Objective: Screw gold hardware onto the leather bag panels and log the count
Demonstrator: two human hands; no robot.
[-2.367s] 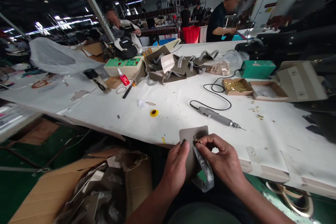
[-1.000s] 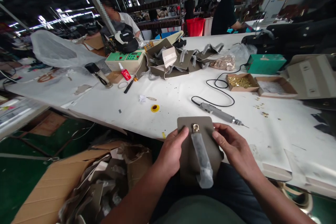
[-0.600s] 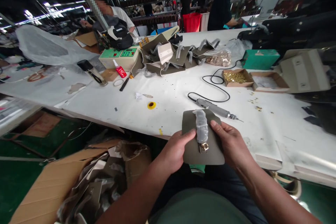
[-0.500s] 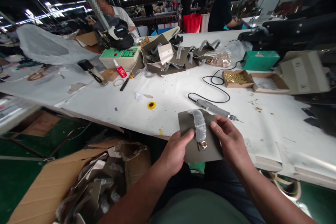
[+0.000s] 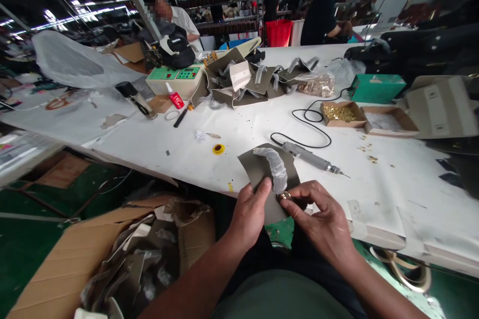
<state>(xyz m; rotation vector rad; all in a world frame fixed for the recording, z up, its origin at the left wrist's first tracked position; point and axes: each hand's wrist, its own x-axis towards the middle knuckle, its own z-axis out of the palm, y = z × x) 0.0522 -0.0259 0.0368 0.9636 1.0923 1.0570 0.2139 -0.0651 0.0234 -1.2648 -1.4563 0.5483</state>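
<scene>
A grey-brown panel (image 5: 254,165) with a plastic-wrapped handle (image 5: 276,167) is held over the table's front edge. My left hand (image 5: 251,212) grips its left side, thumb on top. My right hand (image 5: 318,212) pinches a gold metal fitting (image 5: 285,195) at the lower end of the handle between thumb and index finger. Just beyond the panel lies a grey electric screwdriver (image 5: 312,157) on the white table (image 5: 194,164), its bit pointing right.
Similar panels (image 5: 243,77) are heaped at the back. Small boxes (image 5: 344,113), one with gold parts, stand right, near a green box (image 5: 377,88). A yellow ring (image 5: 218,149) lies mid-table. A large carton (image 5: 71,254) of panels is at lower left. People work beyond.
My right hand has moved from the panel's right edge down to the gold fitting and now pinches it. The panel has turned and tilted in my left hand.
</scene>
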